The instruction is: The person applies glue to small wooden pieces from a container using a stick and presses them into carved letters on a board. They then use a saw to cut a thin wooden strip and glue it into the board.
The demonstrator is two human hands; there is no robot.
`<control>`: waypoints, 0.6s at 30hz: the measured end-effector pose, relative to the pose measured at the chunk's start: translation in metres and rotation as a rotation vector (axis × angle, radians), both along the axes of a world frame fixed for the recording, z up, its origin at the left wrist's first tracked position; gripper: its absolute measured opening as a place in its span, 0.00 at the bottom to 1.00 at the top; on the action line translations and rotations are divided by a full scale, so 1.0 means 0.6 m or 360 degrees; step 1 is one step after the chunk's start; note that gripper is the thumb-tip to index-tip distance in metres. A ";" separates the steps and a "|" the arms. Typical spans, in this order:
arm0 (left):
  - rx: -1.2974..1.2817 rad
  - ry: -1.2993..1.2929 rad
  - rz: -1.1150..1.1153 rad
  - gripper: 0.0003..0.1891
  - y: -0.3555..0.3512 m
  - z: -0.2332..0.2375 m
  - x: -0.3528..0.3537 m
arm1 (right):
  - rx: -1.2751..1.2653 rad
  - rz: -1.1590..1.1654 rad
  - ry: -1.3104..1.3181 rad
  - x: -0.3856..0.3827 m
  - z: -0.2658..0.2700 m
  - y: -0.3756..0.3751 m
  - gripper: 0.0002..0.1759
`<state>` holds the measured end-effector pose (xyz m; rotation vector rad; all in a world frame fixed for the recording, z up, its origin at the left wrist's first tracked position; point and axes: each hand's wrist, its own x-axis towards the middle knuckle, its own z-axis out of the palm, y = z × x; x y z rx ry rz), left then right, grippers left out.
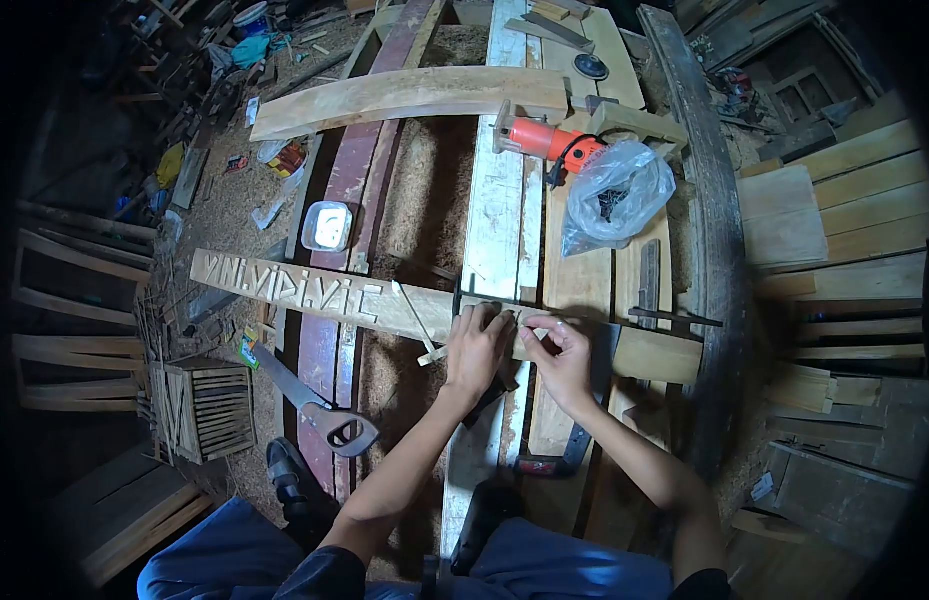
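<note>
A long wooden board (409,305) lies across the bench, with raised wooden letters (324,291) reading roughly "VINI.VIDI.VIC" on its left part. My left hand (476,352) rests on the board right of the letters, fingers curled down and together; what they press or hold is hidden. Close beside it, my right hand (559,358) pinches thumb to forefinger over the board, on something too small to make out. A thin wooden stick (415,312) lies across the board left of my hands, by a small wood offcut (432,356).
A handsaw (319,405) lies at lower left, below a white-filled plastic tub (327,227). An orange-red power tool (549,140) and a plastic bag of nails or screws (616,200) sit at upper right. A curved plank (414,95) spans the far beams. Gaps separate the bench beams.
</note>
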<state>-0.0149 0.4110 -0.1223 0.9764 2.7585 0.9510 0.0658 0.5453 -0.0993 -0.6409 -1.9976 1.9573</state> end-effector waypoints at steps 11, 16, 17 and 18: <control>0.0122 -0.0011 0.0001 0.22 -0.034 0.051 -0.008 | 0.0033 0.0064 -0.0056 -0.006 0.030 -0.015 0.09; 0.0605 -0.0045 0.0017 0.18 -0.119 0.121 -0.007 | -0.0010 0.0272 -0.0001 -0.039 0.079 -0.069 0.08; 0.0668 -0.0062 -0.0053 0.17 -0.141 0.129 -0.010 | -0.0089 0.0324 -0.0036 -0.046 0.088 -0.087 0.08; 0.0682 -0.0058 -0.0022 0.16 -0.162 0.135 -0.014 | -0.0139 0.0338 -0.0023 -0.056 0.099 -0.108 0.09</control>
